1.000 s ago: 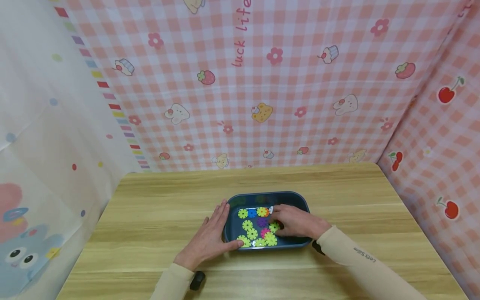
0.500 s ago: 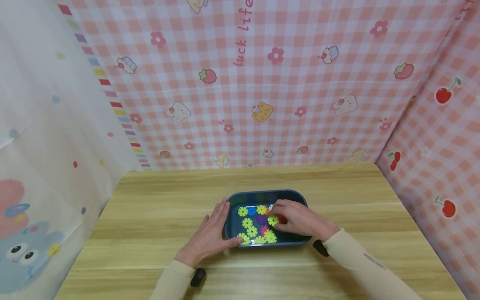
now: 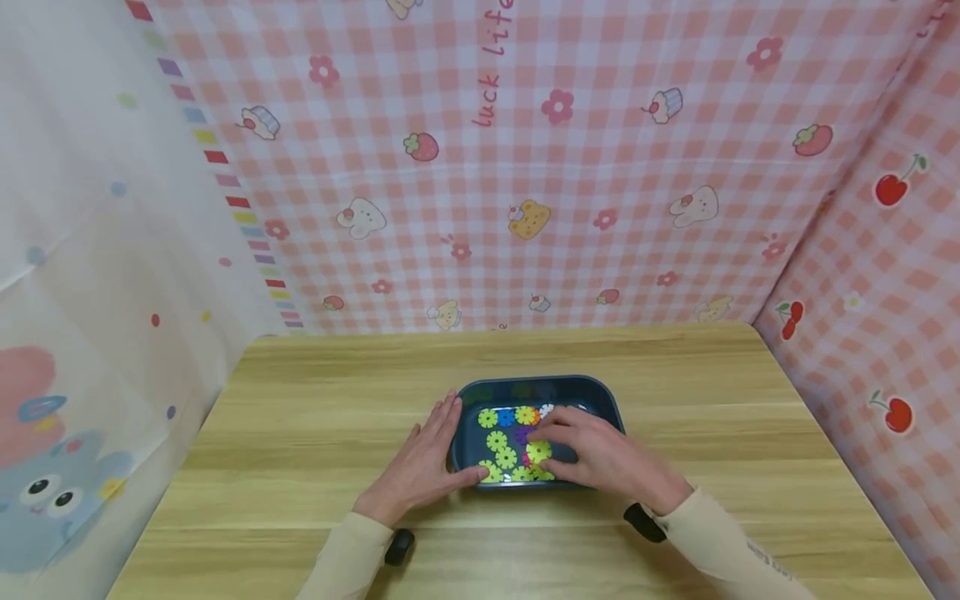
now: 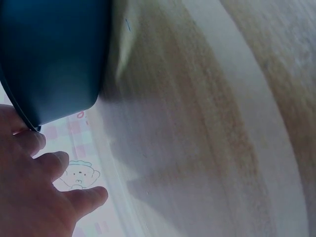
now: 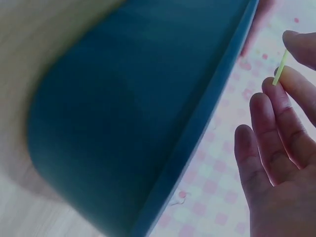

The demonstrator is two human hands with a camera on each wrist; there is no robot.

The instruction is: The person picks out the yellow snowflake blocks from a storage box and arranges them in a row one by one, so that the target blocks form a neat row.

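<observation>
A dark blue rectangular tray holds several notched snowflake discs, mostly yellow-green, with blue, purple, pink, orange and white ones among them. My right hand is over the tray's right half, pinching one yellow-green snowflake disc between thumb and forefinger. That disc appears edge-on in the right wrist view, above the tray rim, the other fingers spread apart. My left hand rests against the tray's left end with fingers extended and the thumb over the near rim. In the left wrist view its fingertips touch the tray's edge.
The tray stands on a wood-grain table. Behind the table hangs a pink checked cloth, with a white patterned cloth at left and another checked cloth at right. A black wrist strap shows at the right wrist.
My right hand has picked up a yellow-green disc from the tray's right part and moved it a little left and up. The left hand stays at the tray's left end.
</observation>
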